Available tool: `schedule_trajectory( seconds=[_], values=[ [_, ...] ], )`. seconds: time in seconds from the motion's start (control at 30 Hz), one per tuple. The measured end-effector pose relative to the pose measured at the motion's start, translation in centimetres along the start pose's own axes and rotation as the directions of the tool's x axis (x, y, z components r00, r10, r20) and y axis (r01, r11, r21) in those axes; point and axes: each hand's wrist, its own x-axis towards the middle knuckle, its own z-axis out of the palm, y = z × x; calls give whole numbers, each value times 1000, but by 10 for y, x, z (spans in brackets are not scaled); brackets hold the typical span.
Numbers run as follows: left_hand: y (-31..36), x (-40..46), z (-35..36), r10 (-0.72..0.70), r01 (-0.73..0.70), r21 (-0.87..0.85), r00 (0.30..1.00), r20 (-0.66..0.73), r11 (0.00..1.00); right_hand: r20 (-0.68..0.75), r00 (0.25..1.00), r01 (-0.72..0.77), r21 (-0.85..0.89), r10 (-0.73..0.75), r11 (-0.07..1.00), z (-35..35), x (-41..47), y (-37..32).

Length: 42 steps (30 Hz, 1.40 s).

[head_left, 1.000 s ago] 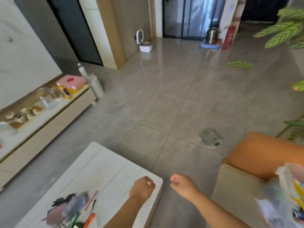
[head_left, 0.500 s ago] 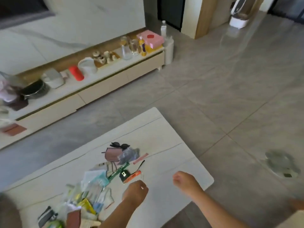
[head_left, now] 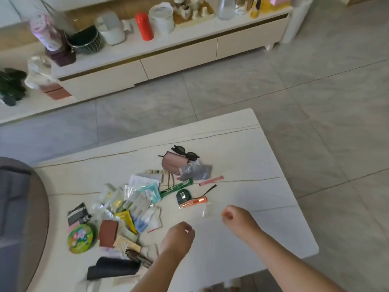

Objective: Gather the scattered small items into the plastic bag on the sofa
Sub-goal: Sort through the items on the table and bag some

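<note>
Small items lie scattered on the white coffee table [head_left: 242, 144]: black sunglasses [head_left: 185, 153], a pink pouch [head_left: 173, 163], a pink strip [head_left: 211, 180], an orange pen [head_left: 192, 202], a small clear packet [head_left: 207, 210], a heap of sachets [head_left: 134, 199], a green round tin [head_left: 80, 239], a brown wallet [head_left: 108, 232] and a black case [head_left: 113, 270]. My left hand [head_left: 179, 237] hovers curled over bare tabletop right of the heap, holding nothing. My right hand [head_left: 237, 218], also curled, hangs just right of the clear packet without touching it. The plastic bag and sofa are out of view.
A low white TV cabinet [head_left: 179, 62] runs along the back, carrying a red canister [head_left: 144, 26], white pots and bottles. A grey round seat [head_left: 19, 218] sits at the table's left end. Grey floor tiles lie to the right and behind.
The view has swung left from the sofa and bag to the table. Both hands have come over the tabletop, still curled, close to the scattered items.
</note>
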Motion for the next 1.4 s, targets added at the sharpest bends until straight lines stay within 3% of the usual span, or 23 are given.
schedule_trajectory(
  seconds=[0.3,0.53,0.63,0.8,0.93,1.03,1.17,1.3,1.4],
  values=[
    [-20,96,36,32,-36,-37,993,-116,999,50,986,168,-275,-160,947,65,92,22],
    [-35,169,47,112,-82,146,970,-214,986,103,971,241,-408,-218,880,109,149,43],
    [-35,194,46,109,-80,114,954,-278,990,83,950,300,-498,-300,814,121,165,48],
    [-39,219,47,125,-86,163,962,-242,983,17,933,291,-624,-360,726,133,178,57],
    [-43,226,48,153,-93,245,959,-238,965,67,877,374,-717,-475,588,128,175,54],
    [-48,224,50,139,-68,274,958,-249,959,112,891,391,-683,-441,617,124,169,51],
    [-60,216,47,35,7,141,955,-296,990,112,876,450,-536,-468,714,124,175,45],
    [-69,217,31,46,5,139,931,-361,990,97,833,485,-601,-544,636,129,184,19],
    [-68,228,20,120,-49,194,921,-371,980,141,852,451,-685,-503,572,140,195,6]
  ],
)
